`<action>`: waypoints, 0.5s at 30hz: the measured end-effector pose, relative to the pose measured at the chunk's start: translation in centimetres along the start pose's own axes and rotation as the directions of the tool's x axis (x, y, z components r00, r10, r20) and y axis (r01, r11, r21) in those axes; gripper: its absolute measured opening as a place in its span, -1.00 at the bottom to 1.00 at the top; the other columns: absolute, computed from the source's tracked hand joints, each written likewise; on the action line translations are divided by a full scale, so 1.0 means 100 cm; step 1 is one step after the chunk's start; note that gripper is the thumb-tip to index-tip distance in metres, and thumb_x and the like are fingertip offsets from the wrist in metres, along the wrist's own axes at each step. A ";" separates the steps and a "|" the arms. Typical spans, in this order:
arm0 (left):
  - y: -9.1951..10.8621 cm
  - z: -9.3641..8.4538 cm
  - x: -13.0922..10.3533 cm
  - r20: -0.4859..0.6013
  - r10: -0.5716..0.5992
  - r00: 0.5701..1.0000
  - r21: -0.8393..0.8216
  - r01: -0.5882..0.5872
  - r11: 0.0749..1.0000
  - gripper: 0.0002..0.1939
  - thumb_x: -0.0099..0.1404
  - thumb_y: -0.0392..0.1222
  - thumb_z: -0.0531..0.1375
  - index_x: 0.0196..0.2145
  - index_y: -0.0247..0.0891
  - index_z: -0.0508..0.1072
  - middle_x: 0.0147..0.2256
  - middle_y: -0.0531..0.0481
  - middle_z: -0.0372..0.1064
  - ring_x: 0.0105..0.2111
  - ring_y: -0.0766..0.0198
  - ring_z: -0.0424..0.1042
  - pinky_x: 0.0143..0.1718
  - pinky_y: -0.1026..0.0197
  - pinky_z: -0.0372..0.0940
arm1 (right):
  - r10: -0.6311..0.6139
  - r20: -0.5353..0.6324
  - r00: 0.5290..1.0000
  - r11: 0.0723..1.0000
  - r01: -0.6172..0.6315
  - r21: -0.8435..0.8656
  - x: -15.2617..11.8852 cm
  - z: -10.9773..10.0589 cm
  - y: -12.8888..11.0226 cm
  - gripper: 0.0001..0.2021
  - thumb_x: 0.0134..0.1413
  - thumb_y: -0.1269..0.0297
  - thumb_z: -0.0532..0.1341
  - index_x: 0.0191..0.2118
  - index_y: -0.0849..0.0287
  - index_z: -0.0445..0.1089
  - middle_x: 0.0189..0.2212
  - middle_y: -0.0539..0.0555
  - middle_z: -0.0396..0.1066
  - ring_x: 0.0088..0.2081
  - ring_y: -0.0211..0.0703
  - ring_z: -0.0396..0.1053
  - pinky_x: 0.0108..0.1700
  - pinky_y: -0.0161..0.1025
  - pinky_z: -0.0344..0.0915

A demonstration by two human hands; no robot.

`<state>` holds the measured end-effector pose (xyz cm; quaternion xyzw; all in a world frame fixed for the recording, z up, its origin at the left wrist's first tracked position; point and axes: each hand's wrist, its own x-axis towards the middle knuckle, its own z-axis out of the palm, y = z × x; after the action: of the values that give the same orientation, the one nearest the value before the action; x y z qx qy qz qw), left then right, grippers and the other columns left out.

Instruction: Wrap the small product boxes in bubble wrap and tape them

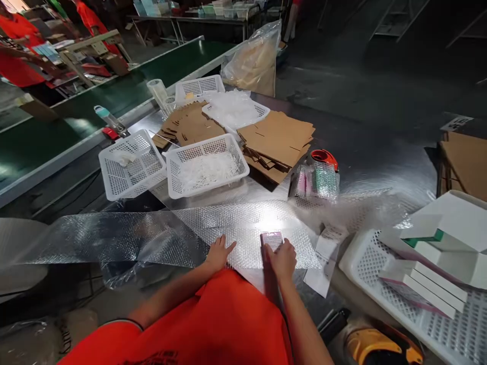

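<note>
A long strip of clear bubble wrap lies across the metal table in front of me. My left hand rests on its near edge with the fingers spread, holding nothing. On the strip's right part is a small purple and white box. My right hand grips this box by its near end, thumb on top. Printed paper slips lie just right of that hand. Behind them sit small boxes wrapped in bubble wrap, beside an orange tape dispenser.
White baskets stand at the back, one with shredded filler. Flat cardboard pieces are stacked beside it. At the right, a white basket holds boxes. A yellow tape dispenser lies near the front. A green conveyor runs behind.
</note>
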<state>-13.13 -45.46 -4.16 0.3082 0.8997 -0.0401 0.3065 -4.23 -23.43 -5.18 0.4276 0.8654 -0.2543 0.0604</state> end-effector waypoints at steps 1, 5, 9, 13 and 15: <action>0.000 0.001 0.001 0.001 0.001 1.000 0.002 -0.001 1.000 -0.33 0.37 -0.34 0.10 0.37 0.03 0.16 0.38 -0.30 0.02 0.28 -0.21 0.19 0.20 -0.10 0.19 | -0.015 0.007 1.000 0.999 0.016 -0.051 -0.004 0.002 -0.005 -0.31 0.09 0.03 0.24 0.23 0.40 0.20 0.06 0.43 0.35 0.09 0.27 0.33 0.03 -0.01 0.27; -0.002 0.003 0.002 0.005 0.001 1.000 0.008 -0.001 1.000 -0.32 0.35 -0.34 0.12 0.37 0.04 0.16 0.38 -0.29 0.02 0.28 -0.21 0.19 0.21 -0.12 0.18 | -0.028 0.005 1.000 0.986 0.029 -0.167 -0.015 0.006 -0.013 -0.37 0.07 0.16 0.25 0.21 0.39 0.19 0.02 0.37 0.37 0.05 0.22 0.36 -0.04 -0.05 0.28; -0.001 0.001 0.002 0.033 0.008 0.999 0.017 -0.009 1.000 -0.27 0.32 -0.37 0.13 0.39 -0.01 0.13 0.39 -0.35 -0.03 0.30 -0.26 0.15 0.20 -0.14 0.17 | -0.072 -0.016 0.997 0.985 0.069 -0.157 -0.017 0.005 -0.013 -0.39 0.10 0.12 0.23 0.20 0.38 0.19 0.01 0.40 0.37 0.03 0.23 0.37 -0.09 -0.07 0.28; 0.000 -0.002 -0.001 0.045 0.008 0.999 0.032 -0.009 0.999 -0.25 0.31 -0.40 0.12 0.40 -0.03 0.10 0.39 -0.37 -0.05 0.29 -0.28 0.15 0.20 -0.14 0.15 | -0.069 0.002 0.998 0.986 0.068 -0.154 -0.018 0.012 -0.016 -0.44 0.10 0.15 0.22 0.17 0.34 0.22 0.01 0.39 0.37 0.02 0.23 0.38 -0.07 -0.04 0.28; 0.000 -0.003 -0.002 0.047 0.019 0.999 0.034 -0.021 0.999 -0.24 0.30 -0.38 0.14 0.40 -0.04 0.10 0.39 -0.35 -0.05 0.29 -0.27 0.14 0.21 -0.13 0.14 | -0.064 -0.019 0.998 0.990 0.061 -0.126 -0.022 0.018 -0.017 -0.46 0.10 0.19 0.21 0.17 0.30 0.22 0.05 0.38 0.35 0.04 0.25 0.36 -0.02 0.00 0.28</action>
<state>-13.17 -45.46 -3.81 0.3214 0.8884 -0.0597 0.3223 -4.37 -26.79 -5.34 0.3986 0.8931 -0.1965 0.0692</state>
